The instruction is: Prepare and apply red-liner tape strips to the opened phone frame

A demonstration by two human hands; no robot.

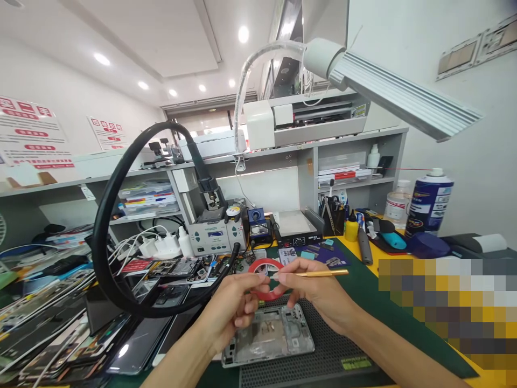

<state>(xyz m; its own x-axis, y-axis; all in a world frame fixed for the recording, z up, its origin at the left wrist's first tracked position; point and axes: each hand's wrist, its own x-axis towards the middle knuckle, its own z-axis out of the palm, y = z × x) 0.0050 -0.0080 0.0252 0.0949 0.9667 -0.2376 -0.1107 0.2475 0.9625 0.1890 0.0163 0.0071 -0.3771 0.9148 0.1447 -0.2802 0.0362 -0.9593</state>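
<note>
My left hand [234, 310] is closed around a red roll of tape [266, 267], held up above the mat. My right hand [313, 293] pinches gold tweezers [319, 274], their tip at the roll's edge beside my left fingertips. Below both hands lies an opened silver phone frame [269, 337] on a black perforated mat [323, 350].
A hot-air station [216, 234] with a looping black hose [109, 215] stands behind. Several phones and screens [60, 323] pile up at the left. A lamp [404, 91] hangs overhead. A spray can [428, 202], bottles and tools sit at the right, on a green mat [363, 291].
</note>
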